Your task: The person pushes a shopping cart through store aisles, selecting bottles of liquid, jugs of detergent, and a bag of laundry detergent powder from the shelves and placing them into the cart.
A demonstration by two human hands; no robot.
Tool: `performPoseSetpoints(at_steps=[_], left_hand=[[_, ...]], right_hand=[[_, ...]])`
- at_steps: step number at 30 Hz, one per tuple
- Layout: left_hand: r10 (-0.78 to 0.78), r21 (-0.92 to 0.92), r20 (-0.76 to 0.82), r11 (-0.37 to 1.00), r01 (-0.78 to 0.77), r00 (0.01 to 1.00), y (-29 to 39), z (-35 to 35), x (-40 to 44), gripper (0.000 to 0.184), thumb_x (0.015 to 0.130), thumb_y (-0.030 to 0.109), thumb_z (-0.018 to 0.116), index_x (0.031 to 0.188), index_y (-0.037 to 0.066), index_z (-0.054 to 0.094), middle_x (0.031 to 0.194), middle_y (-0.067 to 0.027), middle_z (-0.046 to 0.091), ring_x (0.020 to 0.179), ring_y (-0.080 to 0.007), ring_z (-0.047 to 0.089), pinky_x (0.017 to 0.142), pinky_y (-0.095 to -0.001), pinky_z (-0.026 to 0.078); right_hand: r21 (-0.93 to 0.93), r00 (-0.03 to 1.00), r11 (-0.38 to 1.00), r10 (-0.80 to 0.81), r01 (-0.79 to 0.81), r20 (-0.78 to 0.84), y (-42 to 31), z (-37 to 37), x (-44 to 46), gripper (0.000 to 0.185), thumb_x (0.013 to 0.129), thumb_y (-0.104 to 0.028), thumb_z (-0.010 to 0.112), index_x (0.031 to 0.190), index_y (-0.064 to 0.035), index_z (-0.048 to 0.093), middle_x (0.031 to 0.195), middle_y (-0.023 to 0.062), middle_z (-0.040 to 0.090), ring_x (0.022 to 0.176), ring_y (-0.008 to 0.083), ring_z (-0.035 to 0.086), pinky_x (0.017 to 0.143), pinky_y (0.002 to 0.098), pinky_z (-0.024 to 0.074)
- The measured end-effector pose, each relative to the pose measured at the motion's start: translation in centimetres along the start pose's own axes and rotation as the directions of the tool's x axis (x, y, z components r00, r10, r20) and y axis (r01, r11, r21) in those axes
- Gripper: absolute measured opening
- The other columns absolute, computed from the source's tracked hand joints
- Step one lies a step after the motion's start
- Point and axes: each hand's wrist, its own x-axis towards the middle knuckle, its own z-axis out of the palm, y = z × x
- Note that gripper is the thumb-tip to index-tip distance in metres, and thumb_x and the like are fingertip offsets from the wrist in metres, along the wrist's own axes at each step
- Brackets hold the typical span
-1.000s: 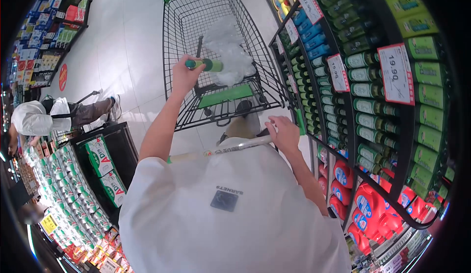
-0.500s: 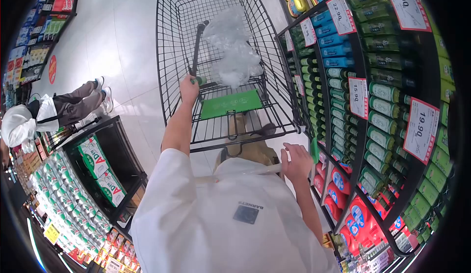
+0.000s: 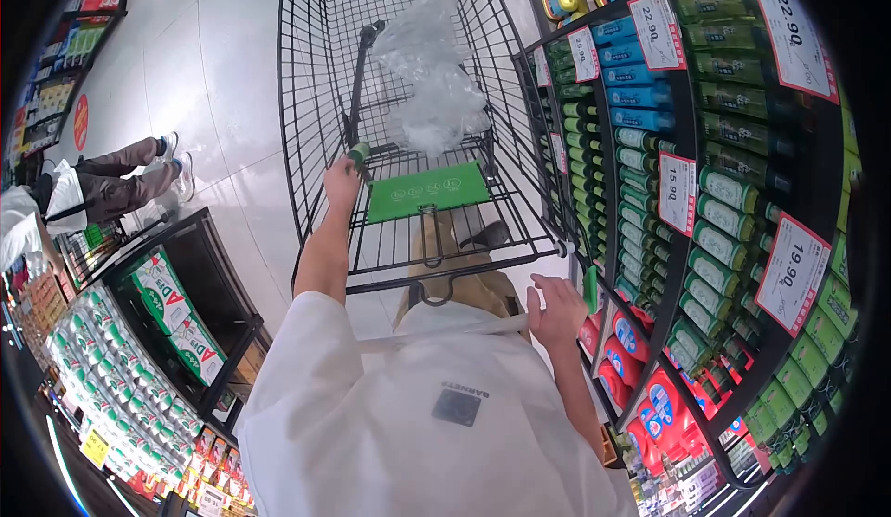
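Inside the left part of the black wire shopping cart (image 3: pixel 306 81), my left hand (image 3: pixel 342 183) is closed on a green bottle (image 3: pixel 358 153), of which only a small part shows. Crumpled clear plastic (image 3: pixel 432 90) lies in the cart, to the right of a dark bar (image 3: pixel 357 85). A green panel (image 3: pixel 427 192) with white marks is at the cart's near end. My right hand (image 3: pixel 557 308) rests on the cart's handle (image 3: pixel 464 331) near its green right end, fingers loosely spread and nothing gripped.
Shelves of green bottles (image 3: pixel 719 229) with price tags (image 3: pixel 791 274) stand close on the right, with red jugs (image 3: pixel 664 410) lower down. On the left are a display of packs (image 3: pixel 121 368) and a person (image 3: pixel 102 183) beside it. Farther left is another shelf (image 3: pixel 70 62).
My left hand has moved lower and left into the cart with the green bottle, which now shows less. The cart appears nearer, and the person and the shelves have shifted in view.
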Motion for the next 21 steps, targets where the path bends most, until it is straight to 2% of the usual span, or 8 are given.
performPoseSetpoints(at_steps=[4,6,10,13,16,20,21], left_hand=[[0.025,0.053,0.035,0.998,-0.026,0.999,-0.3,-0.5,-0.6,0.017,0.083,0.005,0.059,0.095,0.006,0.072,0.088,-0.0200,0.070,0.087,-0.0397,0.067,0.078,-0.0467,0.053],[-0.016,0.170,0.195,0.985,-0.018,0.981,-0.4,-0.7,-0.8,0.020,0.083,0.001,0.056,0.095,0.005,0.071,0.091,-0.0213,0.069,0.089,-0.0407,0.066,0.079,-0.0479,0.053],[0.005,0.203,0.275,0.977,-0.063,0.961,0.1,-1.4,-2.2,0.025,0.081,-0.002,0.053,0.099,0.004,0.070,0.096,-0.0224,0.069,0.092,-0.0415,0.066,0.082,-0.0486,0.053],[-0.090,0.234,0.350,0.972,0.006,0.933,0.3,-1.8,-2.0,0.028,0.080,-0.002,0.053,0.103,0.003,0.069,0.100,-0.0219,0.068,0.096,-0.0410,0.065,0.084,-0.0488,0.053],[-0.064,0.291,0.364,0.956,-0.048,0.929,0.5,-1.9,-2.1,0.028,0.080,-0.002,0.053,0.103,0.003,0.069,0.103,-0.0209,0.068,0.100,-0.0404,0.065,0.086,-0.0491,0.053],[-0.020,0.275,0.361,0.957,-0.086,0.932,1.3,-3.2,-2.8,0.027,0.079,-0.001,0.055,0.101,0.004,0.069,0.104,-0.0211,0.067,0.102,-0.0399,0.064,0.086,-0.0492,0.053],[-0.094,0.306,0.370,0.952,-0.025,0.924,1.4,-3.7,-3.1,0.025,0.079,0.001,0.056,0.100,0.004,0.069,0.103,-0.0217,0.067,0.100,-0.0405,0.064,0.086,-0.0494,0.053]], right_hand=[[0.007,1.000,1.000,-0.010,0.010,-0.008,0.1,-0.1,0.1,0.018,0.081,-0.016,0.068,0.096,-0.0066,0.070,0.084,0.0067,0.067,0.072,0.0266,0.063,0.062,0.0369,0.0500],[-0.003,1.000,1.000,-0.013,0.013,-0.010,0.1,0.0,0.1,0.018,0.081,-0.017,0.068,0.095,-0.0068,0.070,0.083,0.0067,0.067,0.072,0.0265,0.063,0.062,0.0370,0.0500],[-0.015,1.000,1.000,-0.021,0.021,-0.017,0.0,-0.2,0.2,0.018,0.081,-0.018,0.067,0.095,-0.0075,0.070,0.082,0.0061,0.067,0.072,0.0257,0.063,0.061,0.0365,0.0500],[-0.028,0.999,0.999,-0.034,0.033,-0.032,0.3,0.0,0.0,0.018,0.080,-0.018,0.068,0.095,-0.0084,0.070,0.083,0.0054,0.067,0.072,0.0250,0.063,0.060,0.0358,0.0501],[-0.033,0.998,0.999,-0.045,0.043,-0.047,0.3,-0.1,-0.1,0.018,0.080,-0.018,0.069,0.096,-0.0091,0.070,0.082,0.0049,0.067,0.073,0.0242,0.063,0.060,0.0355,0.0502],[-0.017,0.996,0.998,-0.058,0.057,-0.069,0.7,0.3,-0.4,0.017,0.081,-0.019,0.069,0.095,-0.0096,0.069,0.082,0.0046,0.067,0.075,0.0244,0.064,0.061,0.0365,0.0507],[-0.009,0.994,0.998,-0.067,0.067,-0.091,0.7,0.4,-0.5,0.017,0.081,-0.019,0.070,0.095,-0.0099,0.069,0.082,0.0048,0.067,0.076,0.0248,0.065,0.062,0.0373,0.0512]])
